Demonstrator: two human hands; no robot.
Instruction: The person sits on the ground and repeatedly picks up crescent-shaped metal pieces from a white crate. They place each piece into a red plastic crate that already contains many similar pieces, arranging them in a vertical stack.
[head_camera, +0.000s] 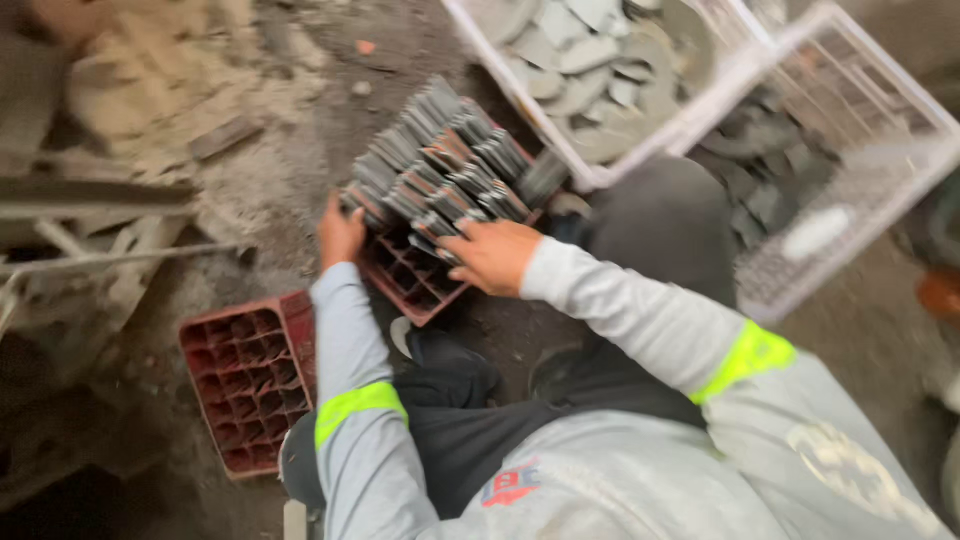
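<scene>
A red plastic crate (415, 285) with small square compartments lies on the dirty ground, its far part packed with upright flat grey pieces (440, 165). My left hand (340, 232) grips the crate's left edge. My right hand (495, 255) lies on the near rows of grey pieces, fingers curled onto them. The nearest compartments of the crate are bare. Both arms wear grey sleeves with bright yellow bands. The picture is blurred.
A second red compartment crate (250, 385), with nothing in it, lies at the lower left. Two white wire baskets (700, 110) at the upper right hold grey broken slabs. Rubble and planks (120, 200) lie at the left. My dark knees are below the crate.
</scene>
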